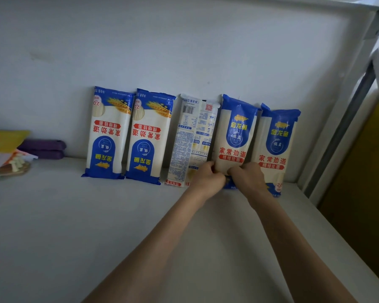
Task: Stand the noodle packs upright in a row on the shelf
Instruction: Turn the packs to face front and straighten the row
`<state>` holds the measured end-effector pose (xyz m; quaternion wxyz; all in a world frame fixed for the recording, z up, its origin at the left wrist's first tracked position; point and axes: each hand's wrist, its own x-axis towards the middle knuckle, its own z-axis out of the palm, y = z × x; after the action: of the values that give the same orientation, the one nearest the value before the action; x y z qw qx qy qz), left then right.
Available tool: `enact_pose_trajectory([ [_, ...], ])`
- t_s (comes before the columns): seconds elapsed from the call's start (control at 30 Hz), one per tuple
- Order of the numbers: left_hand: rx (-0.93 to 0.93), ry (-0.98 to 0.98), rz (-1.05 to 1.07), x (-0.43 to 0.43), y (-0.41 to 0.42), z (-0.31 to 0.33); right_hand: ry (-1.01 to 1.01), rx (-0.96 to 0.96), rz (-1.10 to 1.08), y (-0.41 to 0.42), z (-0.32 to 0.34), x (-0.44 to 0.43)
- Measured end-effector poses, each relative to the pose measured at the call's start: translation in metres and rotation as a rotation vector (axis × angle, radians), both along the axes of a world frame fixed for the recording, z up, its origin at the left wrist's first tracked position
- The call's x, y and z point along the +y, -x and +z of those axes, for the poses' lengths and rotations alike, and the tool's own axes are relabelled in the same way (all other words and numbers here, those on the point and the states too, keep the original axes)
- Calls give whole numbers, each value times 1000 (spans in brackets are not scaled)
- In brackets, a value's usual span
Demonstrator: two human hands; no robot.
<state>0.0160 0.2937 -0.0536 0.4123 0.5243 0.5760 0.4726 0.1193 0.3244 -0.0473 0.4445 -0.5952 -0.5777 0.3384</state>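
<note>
Now five noodle packs lean upright in a row against the white back wall of the shelf, and the work is on the fourth pack from the left. Both hands meet at its lower end: the left hand pinches the lower left edge, the right hand the lower right, fingers curled shut on the wrapper. The two hands sit just beside each other, almost touching.

This looks like the settling step: the pack is already standing, and what remains is to square its foot against the neighbours. The third pack, showing its printed back, tilts a little and touches the fourth near the top; the fifth pack stands just beside it on the right. The first pack and second pack stand touching, labels upside down.

The next move likely calls for letting go gently, so the pack does not slide or tip its neighbours.

The bottom edge of the fourth pack is hidden behind the hands, so whether it rests flat on the shelf cannot be told. A dim pile of things at the left edge is cut off and hard to make out.
</note>
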Motion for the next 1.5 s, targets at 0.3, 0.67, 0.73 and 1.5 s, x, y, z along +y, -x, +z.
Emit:
enact_pose_trajectory([
  [0.3, -48, -328, 457, -1, 56, 32, -69, -82, -45, -2, 19, -5],
  [0.67, -46, -215, 368, 8, 77, 24, -15, 147, 417, 50, 2, -27],
  [0.73, -68, -224, 338, 9, 79, 24, -37, 139, 415, 48, 2, -27],
  [1.5, -380, -263, 289, 1, 69, 40, 52, 327, 233, 32, 9, -19],
])
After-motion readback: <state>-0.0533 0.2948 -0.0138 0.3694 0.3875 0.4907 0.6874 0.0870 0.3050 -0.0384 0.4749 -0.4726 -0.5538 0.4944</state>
